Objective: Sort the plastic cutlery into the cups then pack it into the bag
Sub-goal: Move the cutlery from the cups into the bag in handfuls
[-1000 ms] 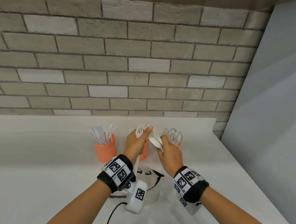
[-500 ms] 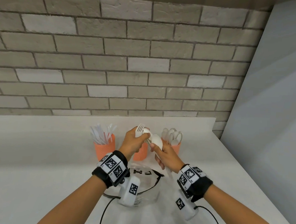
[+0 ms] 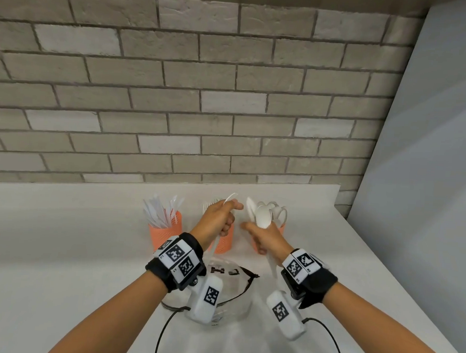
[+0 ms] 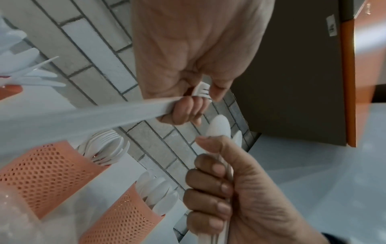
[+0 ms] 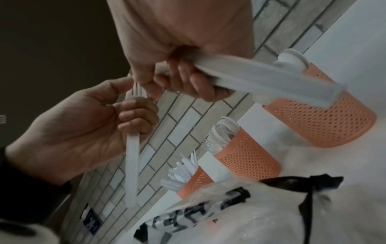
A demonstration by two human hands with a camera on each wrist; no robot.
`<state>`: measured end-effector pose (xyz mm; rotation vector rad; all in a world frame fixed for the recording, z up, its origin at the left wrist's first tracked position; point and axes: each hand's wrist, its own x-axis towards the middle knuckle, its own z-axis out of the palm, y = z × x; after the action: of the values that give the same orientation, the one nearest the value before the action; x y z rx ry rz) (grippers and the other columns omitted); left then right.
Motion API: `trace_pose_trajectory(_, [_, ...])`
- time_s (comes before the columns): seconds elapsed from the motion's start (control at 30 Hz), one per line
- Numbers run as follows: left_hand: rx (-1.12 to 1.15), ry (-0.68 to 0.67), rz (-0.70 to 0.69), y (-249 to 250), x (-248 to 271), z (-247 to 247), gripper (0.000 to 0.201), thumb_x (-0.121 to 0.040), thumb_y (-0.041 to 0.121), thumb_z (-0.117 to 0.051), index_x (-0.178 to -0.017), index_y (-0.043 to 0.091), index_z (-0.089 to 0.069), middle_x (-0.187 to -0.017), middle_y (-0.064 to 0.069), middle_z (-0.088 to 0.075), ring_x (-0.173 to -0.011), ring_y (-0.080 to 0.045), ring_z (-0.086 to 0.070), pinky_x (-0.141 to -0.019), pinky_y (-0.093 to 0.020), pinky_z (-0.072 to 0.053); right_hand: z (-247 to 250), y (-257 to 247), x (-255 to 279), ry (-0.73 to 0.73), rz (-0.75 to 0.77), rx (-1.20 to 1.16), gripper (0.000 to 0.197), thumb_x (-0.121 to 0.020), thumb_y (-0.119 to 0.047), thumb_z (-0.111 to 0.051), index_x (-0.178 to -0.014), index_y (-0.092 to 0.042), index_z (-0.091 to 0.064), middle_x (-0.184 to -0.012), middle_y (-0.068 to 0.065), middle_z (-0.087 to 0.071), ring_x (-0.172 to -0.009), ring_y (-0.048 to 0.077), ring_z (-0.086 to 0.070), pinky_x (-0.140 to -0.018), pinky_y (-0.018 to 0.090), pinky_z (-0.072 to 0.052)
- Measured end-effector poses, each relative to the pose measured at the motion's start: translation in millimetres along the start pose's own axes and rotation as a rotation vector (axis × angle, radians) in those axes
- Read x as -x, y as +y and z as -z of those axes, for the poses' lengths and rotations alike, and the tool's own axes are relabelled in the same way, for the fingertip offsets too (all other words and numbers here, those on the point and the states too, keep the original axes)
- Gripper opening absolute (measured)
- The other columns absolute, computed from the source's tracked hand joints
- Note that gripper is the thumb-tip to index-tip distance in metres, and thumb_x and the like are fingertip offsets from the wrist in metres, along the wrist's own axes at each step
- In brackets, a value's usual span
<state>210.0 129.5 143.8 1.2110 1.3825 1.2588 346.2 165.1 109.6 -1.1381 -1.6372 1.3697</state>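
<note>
— What is seen behind the two grips?

— A white counter is seen against a brick wall, and beneath the wrists a clear plastic bag with black handles is laid flat.

— And just beyond the hands?

— Three orange mesh cups are stood in a row. Knives are held in the left cup, well to the left of the left hand's grip. Forks are kept in the middle cup, partly hidden behind that hand. Spoons are stood in the right cup, directly behind the right hand.

— How is the left hand closed?

— Its fingers are curled round a single white plastic fork; the tines are pinched near the thumb and the handle is let down below the fist.

— And the right hand?

— A small bundle of white spoons is clasped by the handles, fingers wrapped fully round, with the bowls raised above the thumb. The two grips are held close, side by side and apart, above the bag.
</note>
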Motion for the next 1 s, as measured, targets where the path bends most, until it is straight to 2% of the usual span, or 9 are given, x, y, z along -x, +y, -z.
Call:
trace_pose_trajectory(0.1, [0.007,0.069,-0.035,3.1,-1.8,6.6,0.024,-0.099,0.014,-0.030,-0.103,0.007,-0.052,-0.059,-0.001,-0.038,-0.051,-0.012,-0.037,-0.048,-0.018,-0.035,12.1,5.8,-13.7,0.240,-0.003,-0.114,0.024,-0.084,-0.014,-0.063,-0.070,-0.014,-0.044,-0.041,-0.009,-0.036,-0.026,0.001,-0.030,-0.031,0.016,-0.024])
trace_pose_trajectory(0.17, [-0.093,0.138,-0.112,5.1,-3.6,14.9,0.025,-0.100,0.016,-0.028,-0.102,0.008,-0.051,-0.064,-0.001,-0.047,-0.059,-0.012,-0.046,-0.062,-0.022,-0.040,21.8,8.0,-21.8,0.372,0.027,-0.193,0.019,-0.082,-0.016,-0.067,-0.075,-0.010,-0.050,-0.046,-0.006,-0.043,-0.027,-0.001,-0.037,-0.031,0.014,-0.028])
trace_pose_trajectory(0.27, [-0.386,0.255,-0.243,4.4,-13.8,36.6,0.033,-0.102,0.023,-0.027,-0.102,0.008,-0.057,-0.090,-0.001,-0.057,-0.082,-0.016,-0.051,-0.079,-0.025,-0.033,36.6,3.1,-33.5,0.497,0.078,-0.298,0.034,-0.085,-0.019,-0.066,-0.058,-0.013,-0.047,-0.032,-0.009,-0.043,-0.028,0.001,-0.038,-0.032,0.014,-0.030])
trace_pose_trajectory(0.33, [-0.437,0.299,-0.293,6.2,-22.0,49.8,0.030,-0.101,0.020,-0.029,-0.103,0.009,-0.057,-0.089,-0.004,-0.056,-0.081,-0.018,-0.050,-0.076,-0.024,-0.033,44.3,-5.2,-42.6,0.538,0.110,-0.355,0.041,-0.088,-0.019,-0.062,-0.054,-0.013,-0.041,-0.027,-0.008,-0.038,-0.026,0.005,-0.036,-0.033,0.014,-0.031])
trace_pose_trajectory(0.47, [-0.434,0.347,-0.391,14.6,-41.3,63.7,0.019,-0.099,0.012,-0.036,-0.096,0.013,-0.055,-0.066,0.003,-0.050,-0.058,-0.013,-0.048,-0.060,-0.028,-0.043,48.5,-14.8,-64.5,0.525,0.167,-0.411,0.042,-0.092,-0.023,-0.058,-0.055,-0.014,-0.039,-0.028,-0.006,-0.039,-0.029,0.007,-0.045,-0.042,0.018,-0.044])
trace_pose_trajectory(0.6, [-0.476,0.360,-0.459,15.1,-57.9,65.9,0.018,-0.098,0.013,-0.041,-0.099,0.005,-0.057,-0.070,0.006,-0.052,-0.061,-0.015,-0.052,-0.065,-0.035,-0.049,43.5,-13.9,-83.8,0.459,0.165,-0.420,0.042,-0.091,-0.028,-0.058,-0.055,-0.013,-0.042,-0.032,-0.005,-0.042,-0.038,0.012,-0.053,-0.055,0.024,-0.049])
trace_pose_trajectory(0.67, [-0.478,0.338,-0.455,11.9,-63.8,64.8,0.016,-0.098,0.011,-0.041,-0.100,0.007,-0.057,-0.071,0.006,-0.052,-0.061,-0.016,-0.052,-0.064,-0.034,-0.049,39.9,-11.4,-92.1,0.459,0.134,-0.357,0.042,-0.090,-0.031,-0.060,-0.055,-0.014,-0.042,-0.032,-0.006,-0.041,-0.034,0.007,-0.046,-0.046,0.017,-0.044])
trace_pose_trajectory(0.8, [-0.454,0.312,-0.426,0.5,-75.0,61.8,0.013,-0.098,0.015,-0.042,-0.094,0.016,-0.054,-0.073,0.004,-0.053,-0.060,-0.017,-0.053,-0.058,-0.025,-0.048,38.4,-3.4,-113.4,0.490,0.135,-0.419,0.038,-0.088,-0.019,-0.062,-0.057,-0.020,-0.041,-0.032,-0.012,-0.036,-0.030,0.002,-0.032,-0.037,0.018,-0.029])
trace_pose_trajectory(1.0, [-0.422,0.298,-0.376,-14.6,-89.3,59.0,0.013,-0.098,0.013,-0.042,-0.096,0.014,-0.054,-0.073,0.003,-0.054,-0.058,-0.014,-0.053,-0.055,-0.017,-0.048,59.5,-3.5,-136.8,0.544,0.161,-0.512,0.037,-0.089,-0.010,-0.058,-0.055,-0.014,-0.041,-0.032,-0.013,-0.038,-0.030,0.001,-0.032,-0.033,0.014,-0.026])
